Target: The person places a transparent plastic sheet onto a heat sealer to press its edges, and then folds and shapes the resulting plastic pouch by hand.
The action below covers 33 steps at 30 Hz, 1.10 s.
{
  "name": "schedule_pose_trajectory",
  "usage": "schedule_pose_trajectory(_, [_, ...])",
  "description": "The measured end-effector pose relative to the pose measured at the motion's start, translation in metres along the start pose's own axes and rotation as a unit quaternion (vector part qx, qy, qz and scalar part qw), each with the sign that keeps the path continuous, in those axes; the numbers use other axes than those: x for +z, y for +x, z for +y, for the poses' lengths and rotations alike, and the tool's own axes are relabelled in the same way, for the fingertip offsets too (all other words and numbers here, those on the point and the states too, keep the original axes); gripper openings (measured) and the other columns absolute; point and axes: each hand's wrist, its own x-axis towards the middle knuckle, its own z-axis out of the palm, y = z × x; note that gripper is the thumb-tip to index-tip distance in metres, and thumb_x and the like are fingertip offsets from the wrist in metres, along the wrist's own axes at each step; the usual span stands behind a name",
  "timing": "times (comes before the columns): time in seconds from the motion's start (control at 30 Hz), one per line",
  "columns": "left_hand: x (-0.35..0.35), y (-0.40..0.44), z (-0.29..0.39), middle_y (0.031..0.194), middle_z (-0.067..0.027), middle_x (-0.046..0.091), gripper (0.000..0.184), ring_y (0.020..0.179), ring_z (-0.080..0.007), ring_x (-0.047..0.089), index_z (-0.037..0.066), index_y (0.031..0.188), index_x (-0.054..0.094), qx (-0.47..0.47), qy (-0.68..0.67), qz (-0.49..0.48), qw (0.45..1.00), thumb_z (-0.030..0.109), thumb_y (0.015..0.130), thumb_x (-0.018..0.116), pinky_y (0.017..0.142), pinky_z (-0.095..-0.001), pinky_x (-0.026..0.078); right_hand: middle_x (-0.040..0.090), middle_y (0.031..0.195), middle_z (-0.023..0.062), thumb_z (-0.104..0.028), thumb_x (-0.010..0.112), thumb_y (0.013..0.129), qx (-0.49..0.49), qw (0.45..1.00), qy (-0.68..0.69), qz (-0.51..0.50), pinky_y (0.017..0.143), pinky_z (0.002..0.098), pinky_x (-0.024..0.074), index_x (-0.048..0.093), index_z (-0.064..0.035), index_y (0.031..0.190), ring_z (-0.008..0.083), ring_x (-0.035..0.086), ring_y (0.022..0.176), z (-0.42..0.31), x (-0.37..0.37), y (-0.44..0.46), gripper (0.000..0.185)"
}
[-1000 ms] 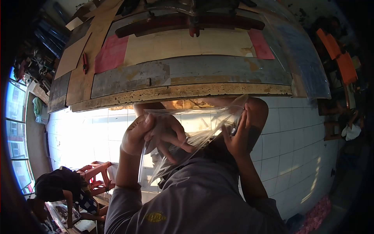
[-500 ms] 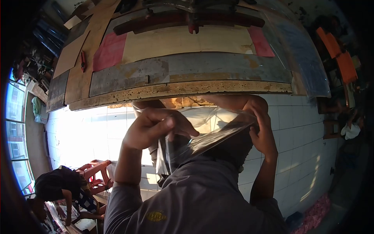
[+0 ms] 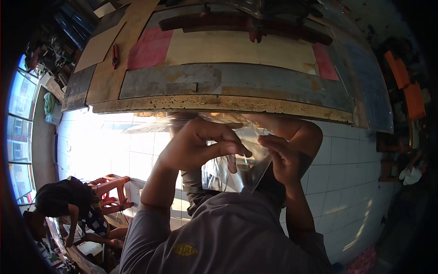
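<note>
A clear plastic sheet (image 3: 253,176) hangs over my lap between my two hands, creased and shining with reflections. My left hand (image 3: 203,146) is closed at the sheet's upper part, thumb and fingers bent together over the film. At the other side, my right hand (image 3: 283,160) pinches the film's edge with thumb and fingertips. Part of the sheet spreads out to the left behind my left hand, where glare blurs it. Both hands are just below the worn front edge of the workbench (image 3: 219,101).
On the bench lie a cream sheet (image 3: 242,48) with pink ends and a red cutter (image 3: 115,56), under a dark red metal bar (image 3: 205,23). Clear plastic (image 3: 376,102) drapes over the right end. A person (image 3: 68,201) bends near a red stool (image 3: 112,194) at lower left.
My hands have come closer together, the left moving right and the right moving left and slightly down. The plastic, stretched between them before, now bunches and partly flares left. The view has shifted slightly.
</note>
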Motion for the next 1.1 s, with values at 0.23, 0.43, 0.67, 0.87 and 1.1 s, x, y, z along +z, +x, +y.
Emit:
schedule_pose_trajectory(0.23, [0.009,0.017,-0.019,0.072,0.0010,0.076,0.013,0.077,-0.0108,0.073,0.009,0.099,0.081,-0.012,0.152,0.017,0.988,0.020,0.098,0.075,0.123,-0.0471,0.035,0.070,0.128,0.0172,-0.005,0.063,0.102,0.078,0.995,-0.043,-0.055,0.108,0.0412,0.0513,0.070,0.0004,0.126,0.0301,0.063,0.129,0.023,-0.033,-0.017,0.026])
schedule_pose_trajectory(0.43, [0.026,0.031,-0.028,0.093,-0.0048,0.080,0.012,0.088,-0.0156,0.076,0.006,0.102,0.079,-0.011,0.200,-0.008,0.980,0.017,0.097,0.076,0.114,-0.0465,0.046,0.062,0.141,0.0186,-0.028,0.079,0.093,0.030,0.999,-0.003,0.012,0.116,0.0476,0.0430,0.064,0.0016,0.134,0.0336,0.054,0.140,-0.049,-0.045,0.006,0.053])
schedule_pose_trajectory(0.67, [0.039,0.041,-0.022,0.096,-0.0123,0.079,0.019,0.082,-0.0232,0.076,0.003,0.113,0.077,-0.003,0.229,-0.031,0.973,0.011,0.096,0.074,0.074,-0.0349,0.058,0.069,0.133,0.0164,-0.015,0.088,0.084,0.038,0.993,-0.110,0.027,0.103,0.0395,0.0540,0.064,-0.0013,0.137,0.0282,0.067,0.124,-0.070,-0.018,0.020,0.059])
schedule_pose_trajectory(0.87, [0.047,0.046,-0.039,0.102,-0.0133,0.079,0.022,0.085,-0.0256,0.076,0.004,0.116,0.077,0.058,0.258,-0.004,0.964,0.009,0.095,0.074,0.076,-0.0367,0.059,0.076,0.114,0.0154,-0.009,0.080,0.091,0.058,0.992,-0.102,0.052,0.091,0.0364,0.0589,0.069,-0.0013,0.130,0.0268,0.075,0.106,-0.073,-0.026,0.022,0.041])
schedule_pose_trajectory(1.1, [0.052,0.050,-0.029,0.099,-0.0169,0.077,0.026,0.080,-0.0327,0.074,0.002,0.119,0.072,0.068,0.287,-0.046,0.954,0.011,0.094,0.074,0.075,-0.0419,0.058,0.078,0.111,0.0155,-0.009,0.077,0.095,0.073,0.994,-0.061,0.063,0.081,0.0321,0.0609,0.073,0.0011,0.123,0.0230,0.077,0.096,-0.067,-0.035,0.018,0.030])
